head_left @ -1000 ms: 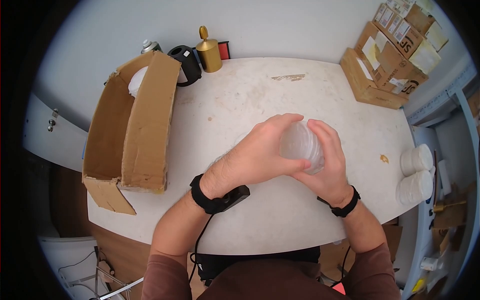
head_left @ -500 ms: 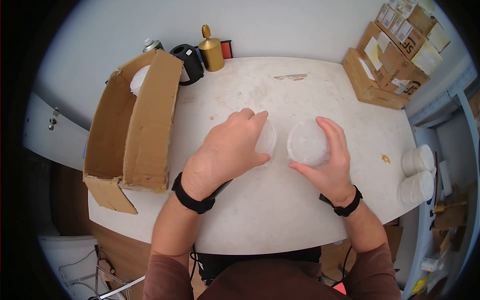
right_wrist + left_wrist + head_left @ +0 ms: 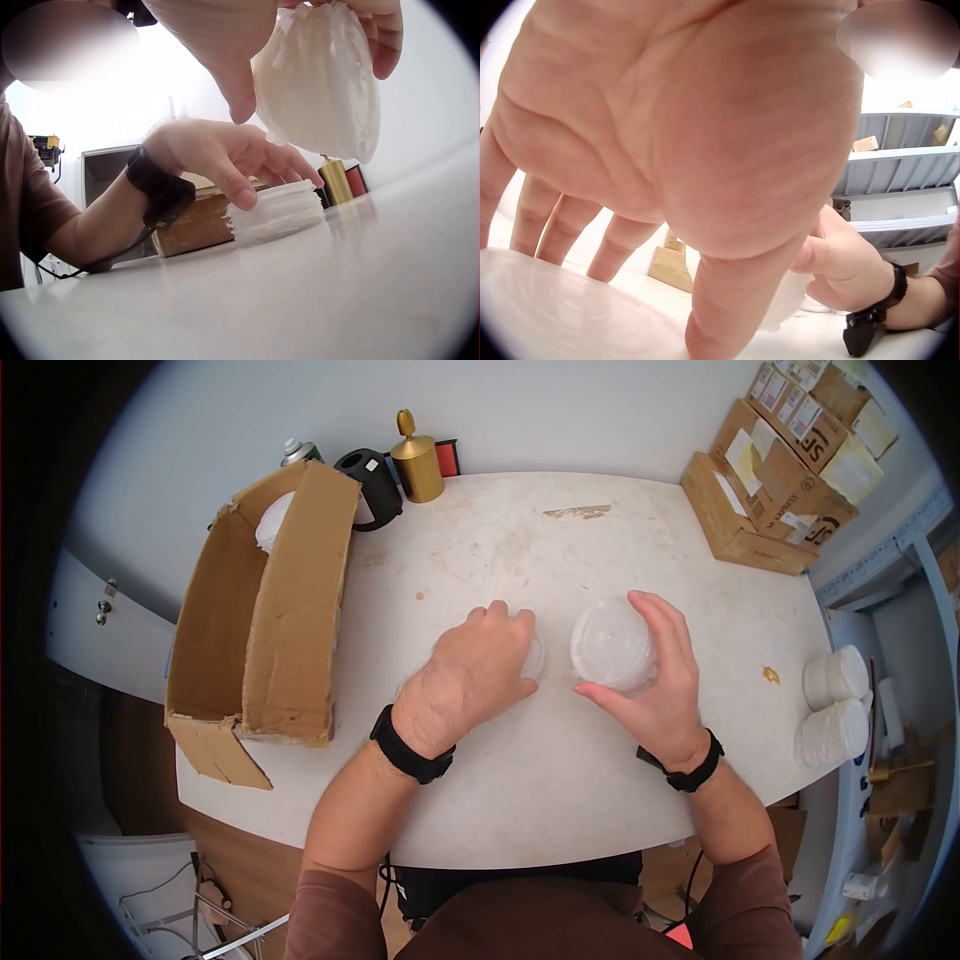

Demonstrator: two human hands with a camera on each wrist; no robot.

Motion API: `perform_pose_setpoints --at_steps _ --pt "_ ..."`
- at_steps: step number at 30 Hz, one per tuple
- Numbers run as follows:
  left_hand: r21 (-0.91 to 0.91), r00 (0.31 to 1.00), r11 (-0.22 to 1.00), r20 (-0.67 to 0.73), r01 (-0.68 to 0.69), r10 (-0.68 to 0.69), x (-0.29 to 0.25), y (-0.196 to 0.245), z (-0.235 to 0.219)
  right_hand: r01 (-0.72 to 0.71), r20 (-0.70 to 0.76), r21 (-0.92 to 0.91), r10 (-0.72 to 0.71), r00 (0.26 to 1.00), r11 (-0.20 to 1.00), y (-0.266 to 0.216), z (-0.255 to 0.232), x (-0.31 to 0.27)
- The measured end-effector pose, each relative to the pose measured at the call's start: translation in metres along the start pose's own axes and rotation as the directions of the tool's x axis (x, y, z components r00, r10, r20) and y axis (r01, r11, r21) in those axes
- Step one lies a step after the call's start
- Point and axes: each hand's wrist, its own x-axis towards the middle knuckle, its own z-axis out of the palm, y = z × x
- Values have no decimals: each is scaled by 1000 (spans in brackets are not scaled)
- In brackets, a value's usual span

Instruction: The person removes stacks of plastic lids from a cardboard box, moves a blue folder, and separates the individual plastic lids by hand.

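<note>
Raised above the table, a stack of round translucent plastic pieces is gripped by the right hand, thumb and fingers around its side. The right wrist view shows this stack tilted, with ridged edges. To its left, a second ridged stack stands on the table; the left hand has thumb and fingers at its rim. From above, the left hand covers most of that stack. Its round top shows below the spread fingers in the left wrist view.
An open cardboard box with a white item inside stands on the left. Behind are a black container and a gold canister. Cardboard boxes are back right; white round stacks sit at the right edge.
Both hands were together around translucent pieces; they have since parted. The left hand has moved left with one stack, now on the table, while the right hand keeps hold of the other.
</note>
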Motion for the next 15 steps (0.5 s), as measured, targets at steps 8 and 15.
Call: perform_pose_setpoints --at_steps 8,15 --pt "-31 997 1000 77 -5 8 6 -8 11 3 5 -15 -3 1000 1000 -1 1 0" --pt "5 1000 1000 31 5 -5 -5 -4 12 3 15 -10 -3 1000 1000 -1 1 1"
